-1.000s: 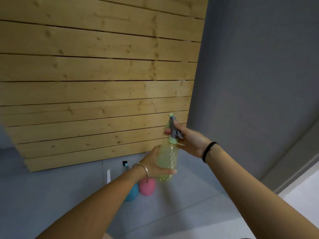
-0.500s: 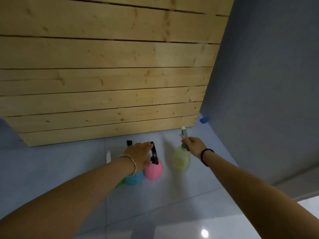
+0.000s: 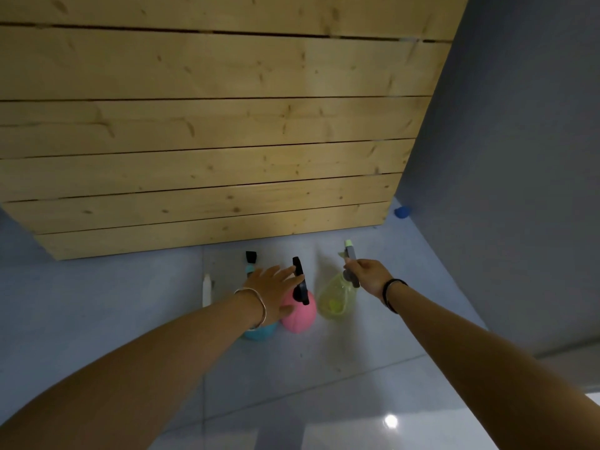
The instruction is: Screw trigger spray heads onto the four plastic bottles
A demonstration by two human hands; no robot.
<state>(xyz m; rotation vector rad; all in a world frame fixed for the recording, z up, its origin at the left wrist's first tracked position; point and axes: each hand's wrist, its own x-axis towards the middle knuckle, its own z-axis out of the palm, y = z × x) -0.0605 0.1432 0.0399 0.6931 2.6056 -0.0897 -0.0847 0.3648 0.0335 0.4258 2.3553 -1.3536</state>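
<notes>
Head view: right hand (image 3: pixel 367 274) grips yellow bottle's (image 3: pixel 336 298) spray head (image 3: pixel 350 256).

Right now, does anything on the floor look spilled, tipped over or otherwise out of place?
Nothing looks spilled or tipped. The pink bottle, blue bottle and yellow-green bottle stand upright with spray heads on. The one stray item is a small blue object on the floor by the grey wall; what it is cannot be told.

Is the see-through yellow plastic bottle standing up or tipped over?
Standing up. The see-through yellow plastic bottle sits base-down on the grey floor, its spray head on top, pinched by the right hand.
</notes>
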